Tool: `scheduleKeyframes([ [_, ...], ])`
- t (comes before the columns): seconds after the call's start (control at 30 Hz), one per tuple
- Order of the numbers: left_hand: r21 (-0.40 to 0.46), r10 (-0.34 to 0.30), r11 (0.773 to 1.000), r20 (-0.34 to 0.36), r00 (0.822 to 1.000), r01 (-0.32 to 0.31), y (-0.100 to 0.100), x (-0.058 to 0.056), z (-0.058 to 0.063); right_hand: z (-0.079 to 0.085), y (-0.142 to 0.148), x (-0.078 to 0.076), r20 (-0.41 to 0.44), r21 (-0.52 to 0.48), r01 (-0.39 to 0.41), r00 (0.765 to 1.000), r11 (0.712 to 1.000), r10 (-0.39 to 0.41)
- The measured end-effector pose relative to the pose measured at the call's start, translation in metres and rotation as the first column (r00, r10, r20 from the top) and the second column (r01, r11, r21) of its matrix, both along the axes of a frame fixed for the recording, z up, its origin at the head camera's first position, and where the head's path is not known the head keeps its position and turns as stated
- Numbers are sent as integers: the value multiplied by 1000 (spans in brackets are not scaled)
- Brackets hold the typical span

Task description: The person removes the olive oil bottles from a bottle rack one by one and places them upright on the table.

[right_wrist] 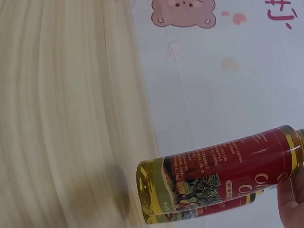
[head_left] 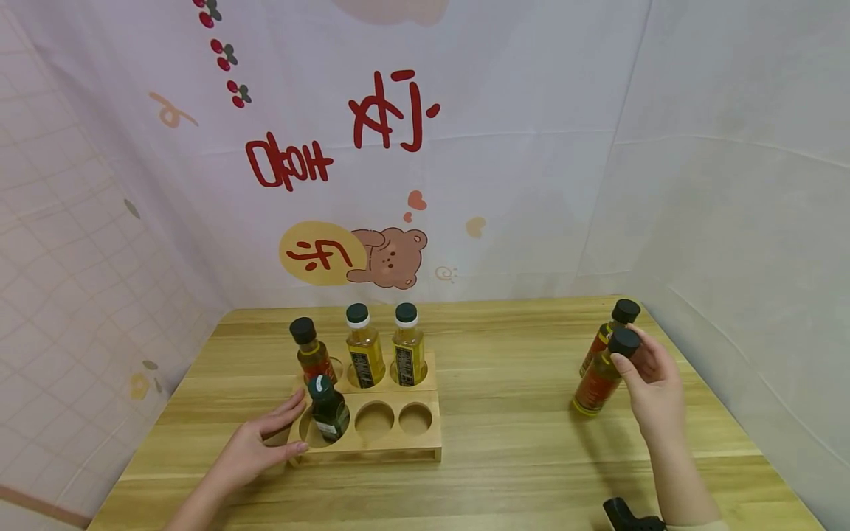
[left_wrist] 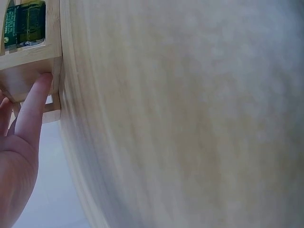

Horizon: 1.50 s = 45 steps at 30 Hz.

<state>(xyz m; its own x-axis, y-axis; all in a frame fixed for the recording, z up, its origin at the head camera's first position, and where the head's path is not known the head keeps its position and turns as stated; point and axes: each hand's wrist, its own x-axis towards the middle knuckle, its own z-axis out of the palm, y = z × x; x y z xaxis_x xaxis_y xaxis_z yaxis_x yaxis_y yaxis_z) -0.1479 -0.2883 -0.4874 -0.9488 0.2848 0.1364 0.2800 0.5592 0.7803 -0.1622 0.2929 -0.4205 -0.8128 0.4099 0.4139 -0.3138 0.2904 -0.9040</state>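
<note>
My right hand [head_left: 656,383] grips a red-labelled olive oil bottle [head_left: 598,383] at its neck, just under the black cap. The bottle is tilted, and its golden base and label show in the right wrist view. Directly behind it stands a second red-labelled bottle [head_left: 600,341], partly covered. My left hand [head_left: 255,445] touches the left end of a wooden two-tier rack [head_left: 405,443], its finger [left_wrist: 34,107] extended against the end panel. A dark green bottle [head_left: 328,411] sits in the rack's front left hole.
The rack's back row holds a black-capped red-labelled bottle [head_left: 312,352] and two green-capped yellow oil bottles [head_left: 364,354]. Two front holes [head_left: 374,421] have no bottle. A black object [head_left: 627,514] lies by the right forearm. A printed white cloth [head_left: 518,184] hangs behind the table.
</note>
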Motion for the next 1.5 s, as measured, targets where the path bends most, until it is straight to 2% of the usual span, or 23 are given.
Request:
scheduleKeyframes([
  [0.1, -13, 5, 1000, -9, 1000, -5, 1, 1, 1, 0, 8, 1, 14, -4, 47, 999, 999, -47],
  [0.4, -25, 8, 1000, -12, 1000, -8, 2, 2, 3, -3, 26, -2, 13, -60, 115, 993, 992, -114],
  [0.63, -18, 11, 1000, -9, 1000, -11, 1, 2, 1, -4, 34, -2, 50, -80, 145, 989, 986, -141],
  [0.93, -36, 19, 999, -46, 999, -21, 1, 2, 0, -6, 37, -6, 72, -61, 170, 984, 984, -166],
  [1.27, -11, 15, 1000, -31, 999, -16, 2, 2, 0, -10, 38, -8, 73, -2, 200, 977, 980, -199],
  [1.5, -29, 22, 999, -26, 999, -23, 1, 1, -1, -13, 40, -10, 86, 6, 206, 975, 979, -206],
])
